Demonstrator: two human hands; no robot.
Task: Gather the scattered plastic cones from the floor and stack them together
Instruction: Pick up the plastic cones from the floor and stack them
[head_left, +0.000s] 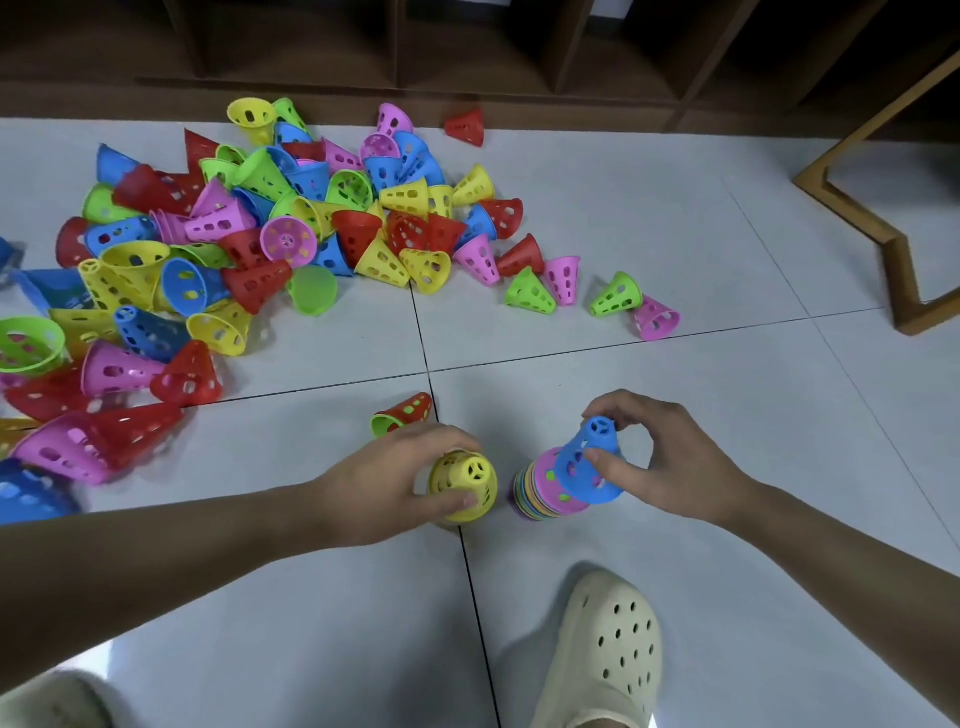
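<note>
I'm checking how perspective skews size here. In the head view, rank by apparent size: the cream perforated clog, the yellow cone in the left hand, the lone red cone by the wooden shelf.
1. Cream perforated clog, largest, though nearest the camera.
2. Yellow plastic cone.
3. Lone red plastic cone, smallest-looking, but farthest away; probably the yellow one's real size.

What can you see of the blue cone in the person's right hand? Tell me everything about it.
The blue cone looks like thin moulded plastic, pierced with oval holes along its wall and a spoked round opening at its narrow top. It is tilted, narrow end up and leaning left, its wide rim over the multicoloured stack on the tile floor. The right hand pinches it, thumb on the wall, fingers near the top.
</note>
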